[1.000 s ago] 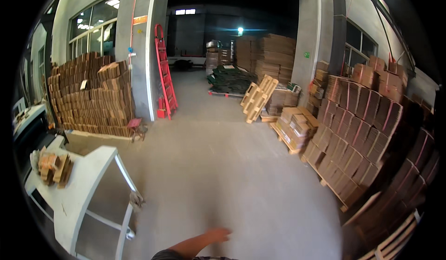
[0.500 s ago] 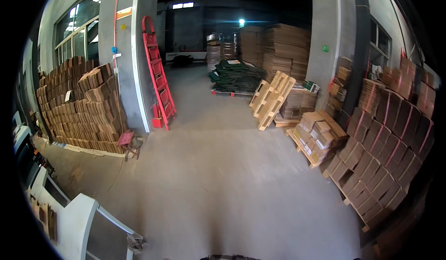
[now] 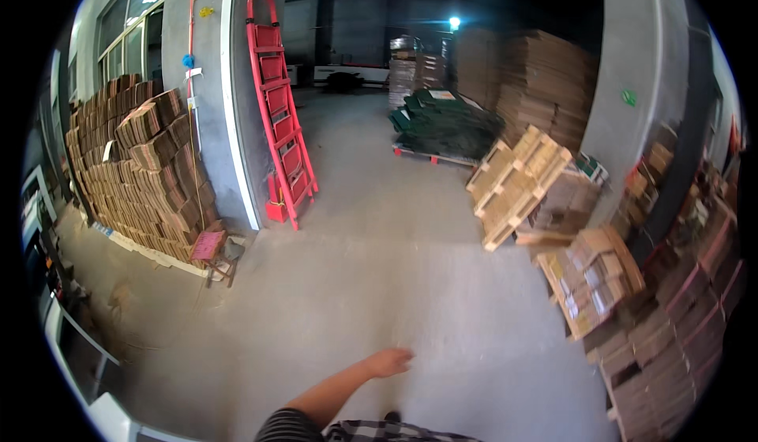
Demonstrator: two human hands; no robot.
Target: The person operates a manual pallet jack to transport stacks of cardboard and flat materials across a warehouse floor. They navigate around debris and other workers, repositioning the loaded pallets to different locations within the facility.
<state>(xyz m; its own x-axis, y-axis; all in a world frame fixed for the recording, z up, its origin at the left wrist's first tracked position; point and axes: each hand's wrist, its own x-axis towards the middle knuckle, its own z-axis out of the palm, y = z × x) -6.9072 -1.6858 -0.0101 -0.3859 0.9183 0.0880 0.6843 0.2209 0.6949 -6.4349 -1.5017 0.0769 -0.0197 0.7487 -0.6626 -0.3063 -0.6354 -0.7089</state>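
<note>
My left hand [image 3: 388,361] reaches in from the lower edge, its bare forearm coming out of a dark striped sleeve [image 3: 289,426]. It hangs over the grey concrete floor [image 3: 339,300] in front of my body and touches nothing that I can see. Motion smears its fingers, so whether they are apart or curled does not show. No object is visible in it. My right hand is out of view. A checked garment [image 3: 395,432] shows at the bottom.
A red stepladder [image 3: 283,118] leans by the left pillar, near stacked cardboard [image 3: 146,169] and a small pink-topped stool [image 3: 208,244]. To the right are tilted wooden pallets [image 3: 521,185], a pallet of boxes [image 3: 596,276] and bundled cardboard [image 3: 671,355]. Dark green sheets [image 3: 442,130] lie farther back.
My left forearm and hand have come into view from below. The ladder and pallets appear larger and nearer; the right-hand stacks have shifted outward and down.
</note>
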